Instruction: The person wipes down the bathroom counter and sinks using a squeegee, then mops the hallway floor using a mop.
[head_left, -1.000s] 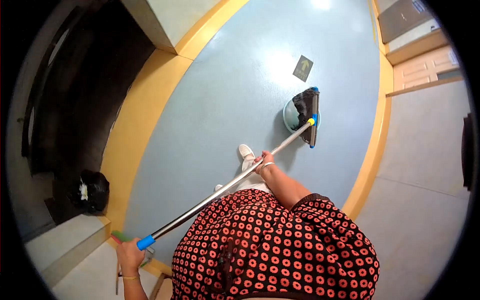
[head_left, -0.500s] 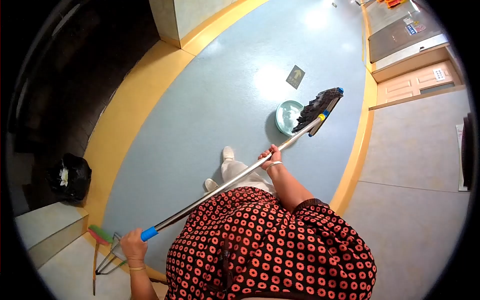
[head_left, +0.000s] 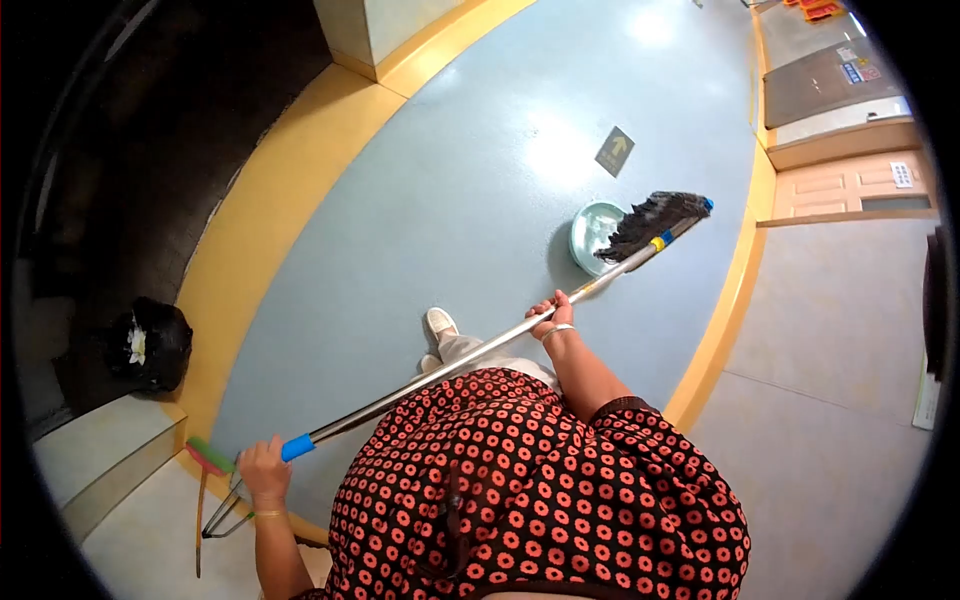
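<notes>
A mop (head_left: 480, 350) with a silver metal pole and a dark grey strand head (head_left: 655, 218) stretches diagonally across my body. At the lower left, my left hand (head_left: 263, 470) is closed around the pole's end, beside its blue grip. Farther up the pole, my right hand (head_left: 552, 312) wraps around the metal with its fingers curled. The mop head is raised up front and partly covers a light green basin (head_left: 577, 248) with water in it. Whether the strands touch the basin cannot be made out.
A blue-grey floor with yellow borders curves ahead. An arrow marker (head_left: 615, 151) lies on it beyond the basin. At left sits a black bag (head_left: 160, 345); a green and red broom (head_left: 208, 456) stands near my left hand. A wall (head_left: 830, 310) runs along the right.
The mop head has rolled so its strands face me more and the frame beneath shows less. My feet have shifted, and the whole view has swung slightly.
</notes>
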